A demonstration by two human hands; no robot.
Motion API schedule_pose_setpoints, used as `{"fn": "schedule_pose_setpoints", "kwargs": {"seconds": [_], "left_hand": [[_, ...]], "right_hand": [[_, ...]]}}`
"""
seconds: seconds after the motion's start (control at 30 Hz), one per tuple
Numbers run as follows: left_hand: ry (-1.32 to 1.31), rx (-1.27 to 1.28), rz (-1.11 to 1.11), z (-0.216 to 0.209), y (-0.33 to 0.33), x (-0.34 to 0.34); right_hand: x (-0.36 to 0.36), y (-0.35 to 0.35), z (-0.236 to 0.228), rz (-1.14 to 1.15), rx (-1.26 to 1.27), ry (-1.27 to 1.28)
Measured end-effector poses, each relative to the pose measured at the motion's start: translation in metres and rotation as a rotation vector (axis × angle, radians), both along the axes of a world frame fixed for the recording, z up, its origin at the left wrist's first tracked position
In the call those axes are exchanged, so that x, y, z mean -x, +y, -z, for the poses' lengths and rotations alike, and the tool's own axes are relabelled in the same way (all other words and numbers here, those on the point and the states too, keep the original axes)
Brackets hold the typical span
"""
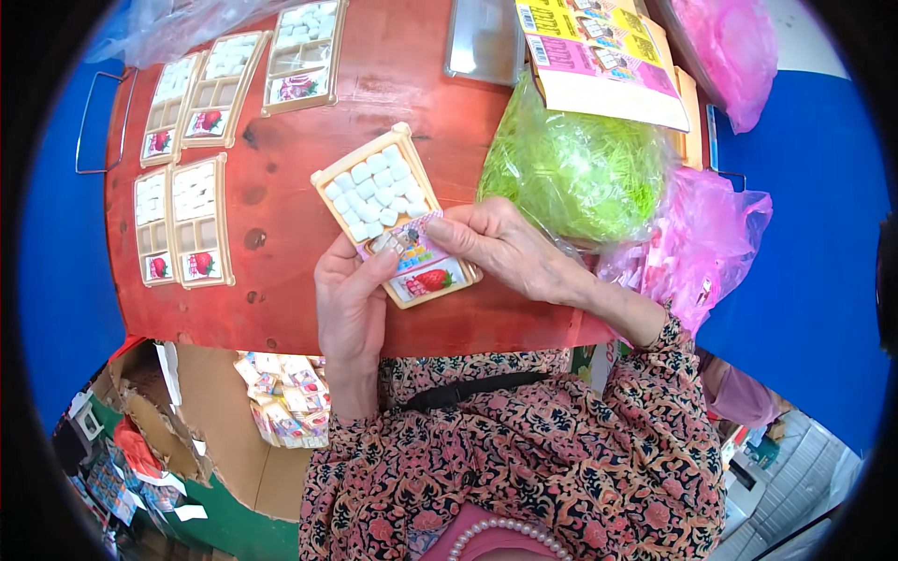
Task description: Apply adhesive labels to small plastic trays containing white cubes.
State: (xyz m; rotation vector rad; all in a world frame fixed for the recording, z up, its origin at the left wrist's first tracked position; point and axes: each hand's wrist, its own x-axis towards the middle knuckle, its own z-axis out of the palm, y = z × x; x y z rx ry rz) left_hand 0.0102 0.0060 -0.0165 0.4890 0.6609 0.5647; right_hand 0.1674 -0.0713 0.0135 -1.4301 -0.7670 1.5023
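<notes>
I hold a tan plastic tray (pixel 358 152) tilted above the red table, with both hands on it. Small white blocks (pixel 379 192) fill its upper compartment, and a strawberry picture card (pixel 430 280) lies at its lower end. Across the middle sits a pink and yellow printed card (pixel 413 245). My left hand (pixel 348 297) grips the tray's lower left side, thumb over the middle card. From the right, my right hand (pixel 514 248) is closed at the tray's edge, its thumb at the card's right end; the fingers beneath are hidden.
Several similar trays (pixel 198 234) with white blocks stand at the table's left. Rightward lie a clear bag of bright green strands (pixel 580 168), printed sheets (pixel 613 98) and a pink plastic bag (pixel 706 234). A cardboard box (pixel 210 393) below left holds many small packs (pixel 288 400).
</notes>
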Motion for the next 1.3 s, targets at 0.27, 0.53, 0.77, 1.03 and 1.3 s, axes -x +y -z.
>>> {"fn": "schedule_pose_setpoints", "kwargs": {"seconds": [0.27, 0.53, 0.77, 1.03, 1.3], "left_hand": [[0.137, -0.018, -0.084, -0.004, 0.001, 0.06], [0.536, -0.119, -0.527, 0.015, -0.029, 0.255], [0.748, 0.085, -0.499, 0.119, -0.067, 0.37], [0.703, 0.291, -0.677, 0.192, -0.092, 0.357], [0.686, 0.265, -0.591, 0.217, -0.144, 0.379]], "right_hand": [[-0.013, -0.005, -0.023, -0.441, -0.274, -0.507], [-0.068, -0.01, -0.062, 0.158, -0.192, -0.992], [-0.099, -0.014, -0.037, 0.226, -0.248, -1.422], [-0.099, -0.009, -0.032, 0.028, -0.201, -1.57], [-0.1, -0.009, -0.024, -0.022, -0.261, -1.52]]}}
